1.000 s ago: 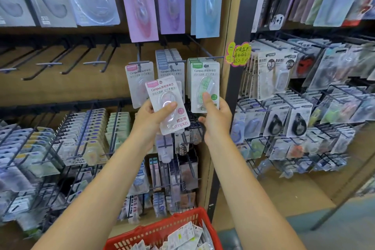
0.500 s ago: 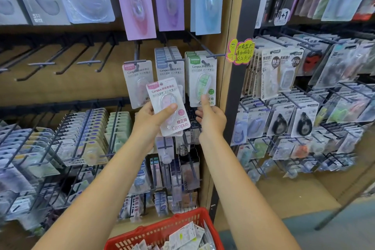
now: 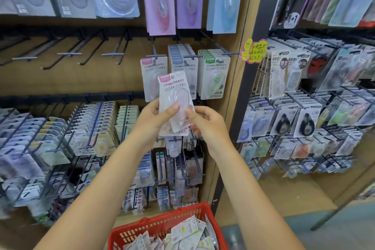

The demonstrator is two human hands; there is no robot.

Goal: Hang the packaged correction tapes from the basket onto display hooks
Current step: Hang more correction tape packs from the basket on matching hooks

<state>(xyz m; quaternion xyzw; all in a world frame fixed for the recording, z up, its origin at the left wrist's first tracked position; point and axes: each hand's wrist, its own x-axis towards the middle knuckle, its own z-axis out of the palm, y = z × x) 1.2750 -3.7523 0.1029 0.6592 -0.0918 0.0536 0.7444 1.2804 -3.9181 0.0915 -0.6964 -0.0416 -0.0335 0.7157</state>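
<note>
Below the pink-tape hook (image 3: pixel 155 56), my left hand (image 3: pixel 154 119) and right hand (image 3: pixel 205 121) both pinch the pink packs (image 3: pixel 174 97), and fanned cards could slip into the basket (image 3: pixel 160 227) if I loosen either thumb.

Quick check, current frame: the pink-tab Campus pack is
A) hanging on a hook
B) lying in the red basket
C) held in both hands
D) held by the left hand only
C: the left hand and right hand both pinch the pink-tab Campus pack, in front of the hooks, not on one.
</note>
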